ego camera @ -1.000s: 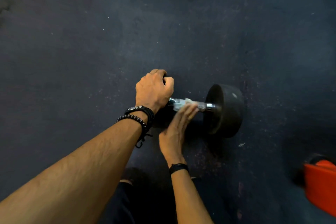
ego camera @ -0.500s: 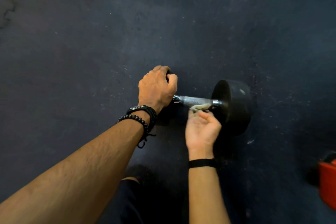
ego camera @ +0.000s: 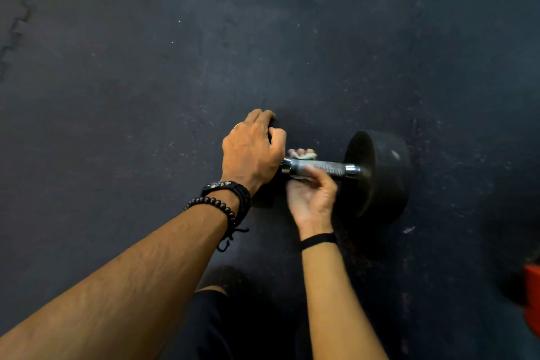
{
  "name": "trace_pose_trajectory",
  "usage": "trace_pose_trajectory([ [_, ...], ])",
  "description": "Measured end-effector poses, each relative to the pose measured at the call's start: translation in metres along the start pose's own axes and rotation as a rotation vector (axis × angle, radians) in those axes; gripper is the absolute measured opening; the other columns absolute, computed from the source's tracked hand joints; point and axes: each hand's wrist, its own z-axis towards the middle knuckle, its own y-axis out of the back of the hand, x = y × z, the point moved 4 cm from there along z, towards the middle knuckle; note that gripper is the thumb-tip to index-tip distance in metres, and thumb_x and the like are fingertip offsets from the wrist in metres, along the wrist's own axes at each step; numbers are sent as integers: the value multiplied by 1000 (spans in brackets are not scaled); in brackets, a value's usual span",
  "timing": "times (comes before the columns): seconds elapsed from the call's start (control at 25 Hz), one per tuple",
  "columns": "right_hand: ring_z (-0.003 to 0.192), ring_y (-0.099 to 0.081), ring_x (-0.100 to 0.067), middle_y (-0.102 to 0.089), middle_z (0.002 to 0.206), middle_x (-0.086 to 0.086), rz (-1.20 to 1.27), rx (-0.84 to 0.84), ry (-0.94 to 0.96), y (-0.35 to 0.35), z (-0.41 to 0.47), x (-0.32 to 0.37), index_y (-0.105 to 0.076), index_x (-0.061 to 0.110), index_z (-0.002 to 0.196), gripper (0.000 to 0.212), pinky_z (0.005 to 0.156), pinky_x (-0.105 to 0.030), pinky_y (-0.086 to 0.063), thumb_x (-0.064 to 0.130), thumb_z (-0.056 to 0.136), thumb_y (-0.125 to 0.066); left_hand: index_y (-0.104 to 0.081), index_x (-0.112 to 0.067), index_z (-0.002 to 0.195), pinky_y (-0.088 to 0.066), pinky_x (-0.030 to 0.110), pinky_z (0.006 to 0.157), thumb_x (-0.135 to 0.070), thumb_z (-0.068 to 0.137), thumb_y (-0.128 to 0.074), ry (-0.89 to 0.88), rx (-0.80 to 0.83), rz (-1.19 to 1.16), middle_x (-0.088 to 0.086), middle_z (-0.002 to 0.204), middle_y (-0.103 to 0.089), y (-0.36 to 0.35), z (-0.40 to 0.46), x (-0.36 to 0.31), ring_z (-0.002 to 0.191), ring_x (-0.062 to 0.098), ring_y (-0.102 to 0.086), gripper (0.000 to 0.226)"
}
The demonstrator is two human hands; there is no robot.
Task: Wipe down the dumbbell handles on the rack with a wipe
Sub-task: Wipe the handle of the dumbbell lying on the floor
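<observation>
Dark rubber gym flooring point(ego camera: 146, 67) fills the view, with a dumbbell point(ego camera: 377, 172) lying on it. Its knurled chrome handle point(ego camera: 324, 166) runs left to right. Left hand point(ego camera: 252, 152) curls over the left weight head, which it hides. Right hand point(ego camera: 311, 196) wraps the handle from below near its left end, fingers curled round a white wipe point(ego camera: 305, 155) pressed against the metal. An orange object point(ego camera: 531, 301) sits at the right edge.

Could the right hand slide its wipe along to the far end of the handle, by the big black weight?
Probably yes. The right hand grips the wipe round the handle near the left hand, and the bare metal up to the weight has nothing on it.
</observation>
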Motion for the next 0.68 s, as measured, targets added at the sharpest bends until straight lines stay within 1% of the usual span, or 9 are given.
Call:
trace_pose_trajectory([
  [0.12,86,-59,-18,-60,85,-2,98,-31,145,9,13,27,-62,12,92,55,94,-34,-48,5,45,-90,-64,-13,107,-30,31,66,-30,84,-36,-8,-2,14,2,104,-63,1,0,-1,84,26,-58,40],
  [0.16,83,-60,-17,-61,83,-1,83,-46,150,9,11,23,-64,13,91,52,90,-33,-51,7,47,-91,-64,-13,107,-31,32,66,-30,84,-36,-7,1,16,3,105,-64,0,0,-1,85,27,-59,40],
  [0.24,77,-64,-16,-64,80,0,6,-30,32,-3,4,3,-68,15,85,36,83,-31,-55,9,54,-86,-64,-12,106,-35,32,66,-30,83,-36,-8,6,16,4,106,-64,0,0,-1,86,28,-60,40],
  [0.32,78,-62,-17,-61,79,-2,34,-15,-19,-7,1,0,-66,13,80,29,90,-34,-51,11,58,-85,-64,-11,105,-38,33,67,-30,83,-36,-2,9,12,4,105,-64,1,2,-1,85,28,-60,40],
  [0.4,78,-58,-17,-57,79,-1,97,-7,48,-7,2,13,-63,12,81,29,102,-38,-40,15,62,-85,-64,-12,104,-38,34,66,-31,83,-35,3,13,14,3,104,-65,1,4,-2,85,27,-60,40],
  [0.52,89,-59,-16,-63,91,-2,38,-48,70,-5,-3,3,-64,12,100,26,105,-34,-37,11,76,-69,-66,-12,105,-37,33,68,-31,83,-35,12,17,26,4,108,-66,0,6,-3,90,27,-60,42],
  [0.56,95,-60,-17,-65,96,-4,-6,-92,36,-3,-10,-1,-63,10,109,31,106,-34,-37,8,77,-62,-66,-12,105,-37,33,69,-32,83,-35,19,22,25,4,109,-66,0,7,-3,91,28,-60,42],
  [0.64,96,-60,-18,-68,96,-6,37,-152,51,1,-20,6,-60,2,121,53,109,-33,-34,1,68,-59,-67,-13,105,-39,34,72,-33,83,-34,24,26,23,4,110,-67,-1,9,-3,94,28,-61,44],
  [0.68,93,-60,-17,-68,91,-5,96,-197,103,3,-24,17,-61,-1,118,59,110,-30,-34,-5,59,-61,-67,-12,105,-39,34,73,-33,83,-34,31,27,20,4,110,-67,0,10,-3,94,28,-61,45],
])
